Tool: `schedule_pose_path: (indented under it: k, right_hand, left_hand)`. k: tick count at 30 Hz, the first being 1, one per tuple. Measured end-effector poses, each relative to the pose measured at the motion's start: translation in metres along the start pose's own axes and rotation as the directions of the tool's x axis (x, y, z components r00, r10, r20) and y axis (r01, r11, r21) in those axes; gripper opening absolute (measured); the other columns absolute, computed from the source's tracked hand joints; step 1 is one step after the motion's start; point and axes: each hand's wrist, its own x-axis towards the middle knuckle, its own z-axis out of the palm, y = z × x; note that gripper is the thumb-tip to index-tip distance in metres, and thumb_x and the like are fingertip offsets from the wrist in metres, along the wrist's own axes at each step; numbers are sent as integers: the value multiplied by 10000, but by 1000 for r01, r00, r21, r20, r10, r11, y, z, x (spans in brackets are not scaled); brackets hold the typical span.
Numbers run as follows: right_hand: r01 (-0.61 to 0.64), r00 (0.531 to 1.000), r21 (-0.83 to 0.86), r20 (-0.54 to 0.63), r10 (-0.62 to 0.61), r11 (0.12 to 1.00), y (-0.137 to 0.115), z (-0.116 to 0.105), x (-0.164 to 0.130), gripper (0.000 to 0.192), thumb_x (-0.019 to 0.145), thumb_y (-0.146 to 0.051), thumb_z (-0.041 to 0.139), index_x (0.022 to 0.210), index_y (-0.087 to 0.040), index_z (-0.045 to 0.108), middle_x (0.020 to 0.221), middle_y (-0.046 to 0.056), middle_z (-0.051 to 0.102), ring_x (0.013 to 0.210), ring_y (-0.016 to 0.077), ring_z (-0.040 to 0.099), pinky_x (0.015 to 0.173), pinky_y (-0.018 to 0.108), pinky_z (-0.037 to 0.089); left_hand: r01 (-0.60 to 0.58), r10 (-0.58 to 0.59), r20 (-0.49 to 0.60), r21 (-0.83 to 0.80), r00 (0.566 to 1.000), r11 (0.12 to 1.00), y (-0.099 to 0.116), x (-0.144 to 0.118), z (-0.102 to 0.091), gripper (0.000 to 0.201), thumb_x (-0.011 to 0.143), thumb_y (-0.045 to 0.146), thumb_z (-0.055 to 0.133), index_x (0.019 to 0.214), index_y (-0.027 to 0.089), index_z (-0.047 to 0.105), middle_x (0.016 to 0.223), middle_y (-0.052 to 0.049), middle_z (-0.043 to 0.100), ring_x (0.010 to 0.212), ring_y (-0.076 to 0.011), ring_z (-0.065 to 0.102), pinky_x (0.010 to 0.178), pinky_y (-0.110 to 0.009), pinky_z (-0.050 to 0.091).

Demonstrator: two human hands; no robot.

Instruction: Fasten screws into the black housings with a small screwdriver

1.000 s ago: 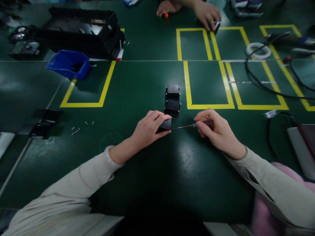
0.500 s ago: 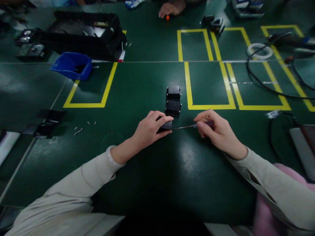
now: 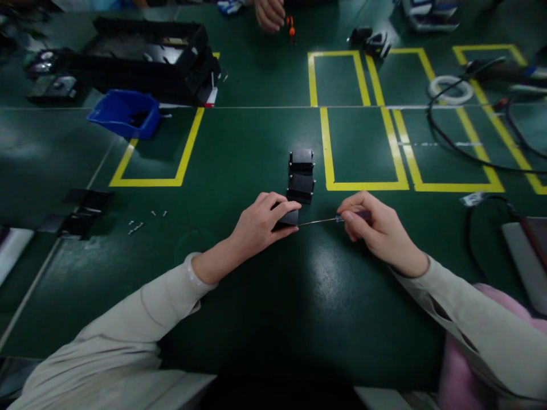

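Head cam, looking down at a green table [image 3: 273, 319]. Gripping a small black block [image 3: 291, 218] in the left hand [image 3: 258, 222], with fingers over the top and thumb along the near side. Pinching a screwdriver [image 3: 339, 218] by the handle in the right hand [image 3: 376, 225], with its thin shaft aimed left at the block's near right corner; can't tell about actual contact at the tip, tbh. Just beyond the left fingers, two more black blocks [image 3: 301, 184] in a row. Off left of that hand, a few loose screws [image 3: 135, 229], then some dark pieces [image 3: 83, 213]. Beyond those, a blue bin [image 3: 149, 125] with a big black frame [image 3: 128, 80] behind. Past the right hand, yellow tape rectangles [image 3: 367, 185], plus a white ring [image 3: 432, 91] further right. Way across from both, a co-worker's hand [image 3: 270, 14] beside something small and orange [image 3: 291, 31].
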Motion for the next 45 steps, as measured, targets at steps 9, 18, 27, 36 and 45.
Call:
schedule_pose_path:
  k: [9,18,27,36,45]
  right_hand:
    - [14,1000,-18,3,-14,1000,0,0,0,73,1000,-264,552,1024,-196,546,672,-57,541,524,66,546,512,212,442]
    - [-4,1000,12,11,4,1000,4,-1,-2,92,1015,-291,533,1054,-208,543,697,-51,552,531,71,551,503,216,442]
    - [-2,1000,-6,21,2,1000,1,0,-1,94,1026,-293,513,1031,-203,538,637,-63,528,507,75,523,506,231,412]
    - [-4,1000,-25,3,4,1000,-2,1,-2,96,1015,-301,538,1014,-206,543,638,-64,533,509,74,529,513,232,412]
    - [-8,1000,0,-3,8,1000,-1,2,-3,69,1011,-261,539,1058,-211,528,658,-66,533,520,74,536,517,228,417]
  left_hand:
    - [-4,4,-3,6,1000,1000,0,0,0,403,961,393,644,1306,213,538,1181,-102,604,1059,-255,550,862,-396,521]
    - [-8,8,-16,10,1000,1000,0,0,0,399,961,395,642,1297,203,547,1166,-101,606,1054,-256,553,852,-387,520]
    - [-7,7,-9,5,1000,1000,0,0,0,401,976,421,616,1310,212,538,1176,-102,603,1050,-251,548,853,-386,516]
    - [9,-9,10,0,1000,1000,1,0,0,401,971,408,625,1313,219,536,1186,-101,602,1066,-253,547,865,-392,515]
    - [11,-11,6,6,1000,1000,1,0,-1,394,968,398,634,1302,210,545,1179,-101,607,1058,-252,548,871,-390,508]
